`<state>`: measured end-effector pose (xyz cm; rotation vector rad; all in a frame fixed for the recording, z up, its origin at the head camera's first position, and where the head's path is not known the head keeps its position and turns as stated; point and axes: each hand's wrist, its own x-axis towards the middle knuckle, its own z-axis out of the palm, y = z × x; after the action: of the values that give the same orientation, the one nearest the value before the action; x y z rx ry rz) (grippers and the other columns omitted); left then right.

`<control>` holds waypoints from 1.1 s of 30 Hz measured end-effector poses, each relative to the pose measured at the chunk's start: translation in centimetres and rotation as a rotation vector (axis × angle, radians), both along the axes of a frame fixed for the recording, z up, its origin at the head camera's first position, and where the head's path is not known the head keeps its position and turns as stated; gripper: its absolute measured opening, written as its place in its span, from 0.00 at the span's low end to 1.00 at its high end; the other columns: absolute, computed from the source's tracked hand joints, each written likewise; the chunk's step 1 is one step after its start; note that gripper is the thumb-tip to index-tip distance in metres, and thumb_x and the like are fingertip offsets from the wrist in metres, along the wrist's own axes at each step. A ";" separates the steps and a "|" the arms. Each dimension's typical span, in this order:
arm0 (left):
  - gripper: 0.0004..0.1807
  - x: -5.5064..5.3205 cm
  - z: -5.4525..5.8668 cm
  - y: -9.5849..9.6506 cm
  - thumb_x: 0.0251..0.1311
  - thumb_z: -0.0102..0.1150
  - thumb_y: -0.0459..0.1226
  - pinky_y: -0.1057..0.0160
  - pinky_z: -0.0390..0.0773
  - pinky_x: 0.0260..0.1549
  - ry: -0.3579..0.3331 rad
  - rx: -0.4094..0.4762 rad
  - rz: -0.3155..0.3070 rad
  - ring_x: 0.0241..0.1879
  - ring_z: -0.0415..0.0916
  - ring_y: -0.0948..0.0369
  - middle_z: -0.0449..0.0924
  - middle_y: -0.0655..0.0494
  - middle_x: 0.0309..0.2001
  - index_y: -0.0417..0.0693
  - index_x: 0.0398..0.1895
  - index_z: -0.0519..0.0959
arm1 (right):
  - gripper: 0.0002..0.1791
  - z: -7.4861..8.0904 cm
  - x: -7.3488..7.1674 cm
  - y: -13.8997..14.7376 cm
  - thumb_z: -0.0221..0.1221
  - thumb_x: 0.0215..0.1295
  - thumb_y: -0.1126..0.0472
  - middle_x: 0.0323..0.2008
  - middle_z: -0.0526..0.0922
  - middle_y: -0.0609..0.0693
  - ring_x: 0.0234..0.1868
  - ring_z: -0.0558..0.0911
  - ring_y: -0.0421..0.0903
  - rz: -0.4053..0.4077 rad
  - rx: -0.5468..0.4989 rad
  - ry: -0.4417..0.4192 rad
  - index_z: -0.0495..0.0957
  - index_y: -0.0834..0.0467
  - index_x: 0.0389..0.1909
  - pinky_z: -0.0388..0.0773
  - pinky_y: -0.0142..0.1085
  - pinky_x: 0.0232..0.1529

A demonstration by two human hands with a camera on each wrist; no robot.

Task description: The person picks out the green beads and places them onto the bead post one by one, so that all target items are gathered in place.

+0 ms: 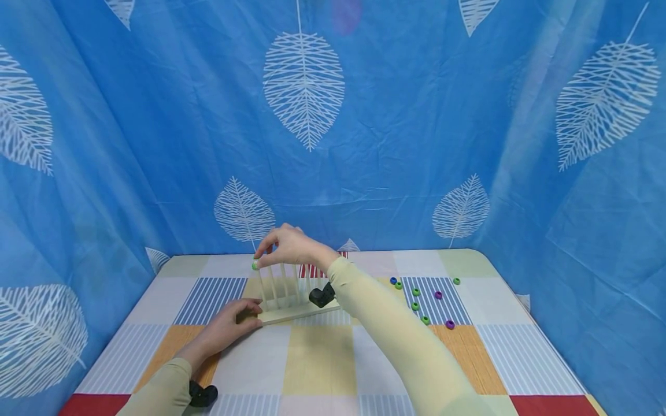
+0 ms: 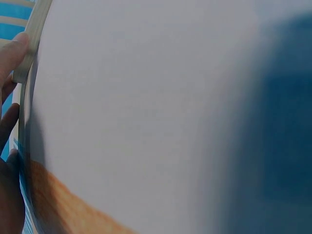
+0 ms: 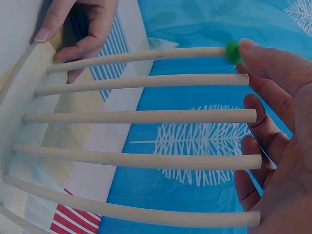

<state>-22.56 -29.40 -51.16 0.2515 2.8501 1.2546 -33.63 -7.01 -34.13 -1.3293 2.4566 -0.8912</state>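
A pale wooden board [image 1: 302, 313] with several upright pegs stands on the table. My left hand [image 1: 231, 323] holds its left end, thumb on the near edge. In the right wrist view that hand's thumb and fingers [image 3: 84, 45] lie at the board's corner. Up at the top of the leftmost peg [image 3: 146, 56], my right hand [image 1: 293, 247] pinches a green bead [image 3: 233, 52] between thumb and index finger. The bead sits at the peg's tip; the other pegs in that view carry nothing. Only the board's edge [image 2: 30, 44] and some fingers show in the left wrist view.
To the right lie loose beads: several green ones [image 1: 415, 292], a blue one [image 1: 393, 281] and two purple ones [image 1: 450, 325]. A patchwork-patterned cloth [image 1: 317, 358] covers the table. Blue leaf-print curtains [image 1: 374, 144] close off the back and both sides.
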 end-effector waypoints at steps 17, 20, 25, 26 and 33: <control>0.10 0.0 0.2 0.2 0.62 0.72 0.46 0.35 0.63 0.68 0.015 -0.002 -0.010 0.68 0.68 0.41 0.77 0.48 0.65 0.59 0.43 0.81 | 0.10 0.8 -0.5 4.2 0.68 0.67 0.46 0.50 0.82 0.43 0.57 0.70 0.42 -0.011 -0.053 -0.019 0.87 0.39 0.47 0.67 0.45 0.61; 0.10 0.0 0.3 0.2 0.61 0.73 0.45 0.35 0.62 0.68 0.005 -0.005 -0.006 0.69 0.67 0.41 0.76 0.48 0.66 0.61 0.42 0.81 | 0.11 0.9 -0.7 5.4 0.68 0.67 0.48 0.50 0.82 0.44 0.57 0.72 0.44 -0.005 -0.070 -0.052 0.87 0.40 0.48 0.70 0.43 0.60; 0.09 0.1 0.4 0.2 0.61 0.73 0.44 0.35 0.62 0.69 0.013 -0.007 -0.014 0.70 0.66 0.40 0.76 0.48 0.66 0.60 0.41 0.82 | 0.12 0.8 -1.0 7.6 0.68 0.67 0.49 0.48 0.81 0.40 0.54 0.76 0.45 -0.004 -0.086 -0.094 0.87 0.40 0.50 0.75 0.42 0.57; 0.09 0.2 0.4 0.2 0.62 0.73 0.43 0.35 0.62 0.69 0.017 -0.007 -0.016 0.70 0.66 0.41 0.76 0.48 0.66 0.60 0.41 0.82 | 0.12 0.8 -1.1 8.1 0.68 0.67 0.49 0.48 0.81 0.40 0.53 0.77 0.45 -0.003 -0.091 -0.098 0.87 0.40 0.51 0.76 0.42 0.56; 0.09 0.1 0.3 0.2 0.62 0.72 0.43 0.36 0.62 0.69 0.017 -0.011 -0.020 0.69 0.66 0.41 0.77 0.49 0.65 0.59 0.42 0.82 | 0.15 0.7 -1.2 11.9 0.70 0.66 0.49 0.50 0.82 0.41 0.50 0.78 0.44 -0.033 -0.136 -0.155 0.86 0.38 0.52 0.80 0.43 0.49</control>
<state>-22.45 -29.20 -50.81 0.2904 2.8603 1.2390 -34.82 4.85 -33.47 -1.2136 2.3427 -1.1417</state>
